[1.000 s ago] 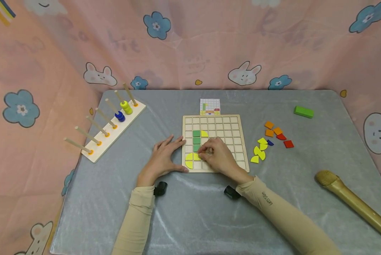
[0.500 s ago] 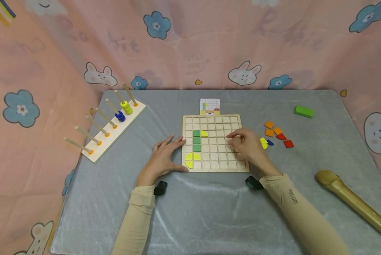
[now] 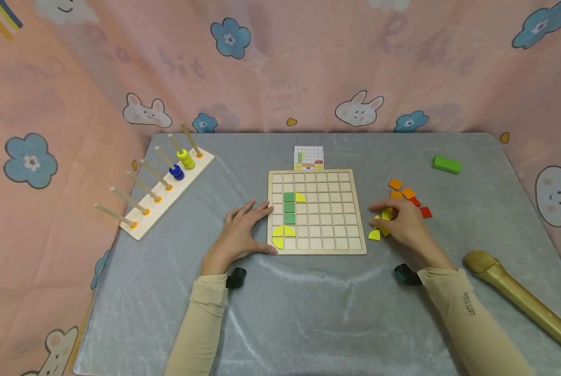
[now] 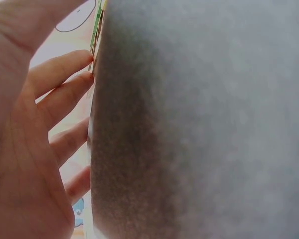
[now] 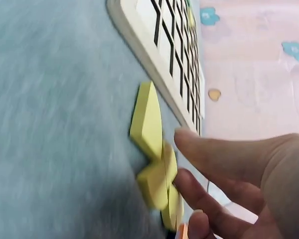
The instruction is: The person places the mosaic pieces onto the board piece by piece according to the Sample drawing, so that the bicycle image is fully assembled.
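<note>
Left hand: On my head feed, the left hand [image 3: 237, 235] rests with fingers spread wide at the left edge of the wooden board [image 3: 329, 209], thumb at its near corner.
Left wrist feed: I get the palm side, all four fingers apart, which the head camera hides; the board shrinks to a sliver at the top.
Right hand: The right hand [image 3: 404, 224] is over the loose yellow pieces [image 3: 374, 235], just right of the board, index finger and thumb apart.
Right wrist feed: Under the hand, I see the yellow pieces bunched together, one overlapping another, which the head feed partly covers. The thumb stands apart from them; whether a finger touches one, I cannot tell.
Board squares: Only from above do I read them: three green squares [image 3: 289, 208] in a column, a yellow quarter-circle [image 3: 300, 197] beside the top one, three more near the lower left corner.
Behind the pile: Orange squares [image 3: 395, 184] and red pieces [image 3: 426, 212] lie near the right hand.
Beyond the board: A printed grid card [image 3: 308, 156] touches its far edge.
</note>
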Tool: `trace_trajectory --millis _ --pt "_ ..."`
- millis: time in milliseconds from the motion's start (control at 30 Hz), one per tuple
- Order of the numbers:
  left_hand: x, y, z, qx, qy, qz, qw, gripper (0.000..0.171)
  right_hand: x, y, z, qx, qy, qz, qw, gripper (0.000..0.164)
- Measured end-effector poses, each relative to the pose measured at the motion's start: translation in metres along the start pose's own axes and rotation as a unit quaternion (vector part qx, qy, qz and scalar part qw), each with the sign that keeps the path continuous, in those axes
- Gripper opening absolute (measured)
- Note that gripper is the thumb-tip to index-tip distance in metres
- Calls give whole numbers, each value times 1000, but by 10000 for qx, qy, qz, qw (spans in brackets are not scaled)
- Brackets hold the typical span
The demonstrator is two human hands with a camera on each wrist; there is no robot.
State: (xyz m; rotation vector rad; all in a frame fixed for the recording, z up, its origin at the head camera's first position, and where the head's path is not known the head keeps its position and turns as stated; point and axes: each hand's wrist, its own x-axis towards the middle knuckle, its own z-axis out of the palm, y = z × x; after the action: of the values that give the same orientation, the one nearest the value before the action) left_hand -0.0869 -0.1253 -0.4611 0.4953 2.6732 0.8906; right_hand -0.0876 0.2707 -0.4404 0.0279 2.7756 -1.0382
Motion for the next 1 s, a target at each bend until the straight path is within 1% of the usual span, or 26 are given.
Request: trace_trajectory --millis 233,367,500,667,767,900,933,1000 --pt "0 -1 0 -14 16 -15 10000 111 -4 11 -2 -125 -78 -240 9996 37" --pt "0 0 0 6 8 -17 10000 111 -6 9 2 -167 -10 -340 9993 33" --pt "0 1 1 -5 -23 -63 10000 111 -8 6 4 -131 113 -587 9981 28" --pt "0 1 1 -12 -12 -53 10000 111 -7 -4 11 -102 354 -830 9959 20" --pt "0 1 1 -8 -3 -33 10000 110 -6 -12 18 2 477 -785 9958 17" --pt "0 1 0 -18 11 -18 10000 110 -5 -24 30 247 445 -631 9967 14" --pt "0 1 0 -18 8 -15 10000 110 -5 -26 34 334 421 -663 9964 14" --pt "0 1 0 -4 5 -14 10000 110 -5 -33 41 506 346 -906 9940 13"
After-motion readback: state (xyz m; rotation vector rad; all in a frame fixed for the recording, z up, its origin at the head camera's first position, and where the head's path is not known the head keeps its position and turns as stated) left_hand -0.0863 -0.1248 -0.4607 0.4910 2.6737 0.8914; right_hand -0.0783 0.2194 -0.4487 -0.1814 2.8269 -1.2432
